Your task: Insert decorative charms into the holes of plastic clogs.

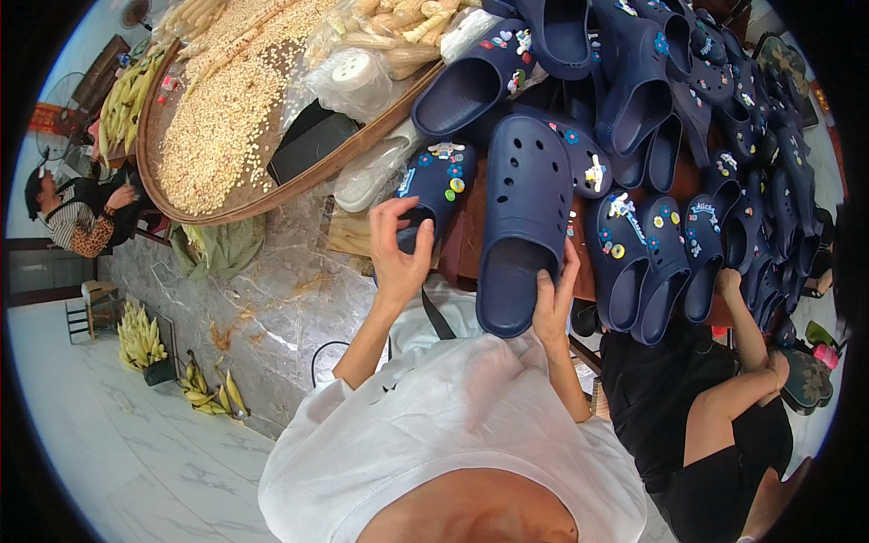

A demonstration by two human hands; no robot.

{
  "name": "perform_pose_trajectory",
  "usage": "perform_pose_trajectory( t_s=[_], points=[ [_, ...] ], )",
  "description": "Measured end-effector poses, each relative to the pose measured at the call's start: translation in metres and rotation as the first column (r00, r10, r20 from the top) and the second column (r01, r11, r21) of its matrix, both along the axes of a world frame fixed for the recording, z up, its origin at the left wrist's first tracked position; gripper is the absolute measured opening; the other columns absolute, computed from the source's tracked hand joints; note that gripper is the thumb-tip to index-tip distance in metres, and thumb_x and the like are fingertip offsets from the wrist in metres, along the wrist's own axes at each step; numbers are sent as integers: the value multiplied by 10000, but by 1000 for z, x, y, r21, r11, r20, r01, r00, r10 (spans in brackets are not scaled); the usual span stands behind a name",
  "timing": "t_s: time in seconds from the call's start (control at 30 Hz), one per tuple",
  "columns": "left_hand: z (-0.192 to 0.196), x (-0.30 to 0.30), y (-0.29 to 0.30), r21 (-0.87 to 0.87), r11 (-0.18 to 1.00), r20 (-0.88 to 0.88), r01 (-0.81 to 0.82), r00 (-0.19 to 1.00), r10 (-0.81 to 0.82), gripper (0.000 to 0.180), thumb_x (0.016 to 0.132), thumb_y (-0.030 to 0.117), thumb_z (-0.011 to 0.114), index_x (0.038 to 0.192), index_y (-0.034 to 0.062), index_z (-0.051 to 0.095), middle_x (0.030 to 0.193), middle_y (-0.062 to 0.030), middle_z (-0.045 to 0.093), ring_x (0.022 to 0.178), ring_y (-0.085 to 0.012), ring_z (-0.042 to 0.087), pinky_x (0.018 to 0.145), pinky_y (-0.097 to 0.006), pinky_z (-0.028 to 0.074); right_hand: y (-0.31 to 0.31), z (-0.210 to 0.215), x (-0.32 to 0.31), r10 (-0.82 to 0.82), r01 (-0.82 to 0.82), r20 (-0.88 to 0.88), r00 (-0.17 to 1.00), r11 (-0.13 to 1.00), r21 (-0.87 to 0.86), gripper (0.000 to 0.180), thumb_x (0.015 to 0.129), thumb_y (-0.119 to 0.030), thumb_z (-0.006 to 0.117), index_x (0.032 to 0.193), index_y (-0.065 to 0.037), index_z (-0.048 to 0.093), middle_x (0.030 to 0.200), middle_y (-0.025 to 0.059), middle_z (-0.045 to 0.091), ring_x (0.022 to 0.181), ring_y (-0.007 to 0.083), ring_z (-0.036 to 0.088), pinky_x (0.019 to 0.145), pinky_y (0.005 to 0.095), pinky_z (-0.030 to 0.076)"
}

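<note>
My right hand grips a plain navy clog by its heel side, thumb at the opening and fingers along the outer edge. The clog has round holes on top and no charms showing; its toe points away from me. To its left lies another navy clog, decorated with colourful charms. My left hand is beside that clog's heel, thumb and fingers apart in a loose curve. Whether it touches the clog I cannot tell.
Charm-covered navy clogs crowd the table to the right and ahead. At the far left a round woven tray holds corn kernels. Another person's arm reaches in at right. Corn cobs stand on the left floor.
</note>
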State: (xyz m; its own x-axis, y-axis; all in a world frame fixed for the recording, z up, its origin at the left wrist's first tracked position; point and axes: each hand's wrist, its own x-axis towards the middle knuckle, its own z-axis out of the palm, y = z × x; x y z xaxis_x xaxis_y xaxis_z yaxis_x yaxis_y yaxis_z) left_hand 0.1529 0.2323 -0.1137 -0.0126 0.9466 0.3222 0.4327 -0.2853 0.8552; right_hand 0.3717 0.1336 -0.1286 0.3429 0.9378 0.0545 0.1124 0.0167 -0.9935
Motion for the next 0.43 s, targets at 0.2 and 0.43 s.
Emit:
perform_pose_trajectory(
  t_s=[0.2, 0.43],
  points=[
    [-10, 3, 3, -82, 992, -106, -92, 991, 83, 409, 800, 119, 766, 1144, 8, 574, 1102, -126, 524, 961, -240, 585, 791, -340, 500, 1, 2, 2, -32, 32, -1, 999, 999, -24, 637, 891, -27, 428, 1492, 37, 226, 1495, 233, 315, 1406, 296, 318, 1179, 400, 192],
    [-14, 5, 15, -81, 997, -228, -3, 974, -15, 473, 760, 122, 787, 1191, 81, 594, 1076, -112, 512, 945, -243, 589, 816, -360, 501, 9, -2, -2, -45, 46, -40, 998, 999, 19, 665, 895, -58, 432, 1511, 34, 198, 1508, 235, 301, 1418, 315, 296, 1184, 406, 185]
  ],
)
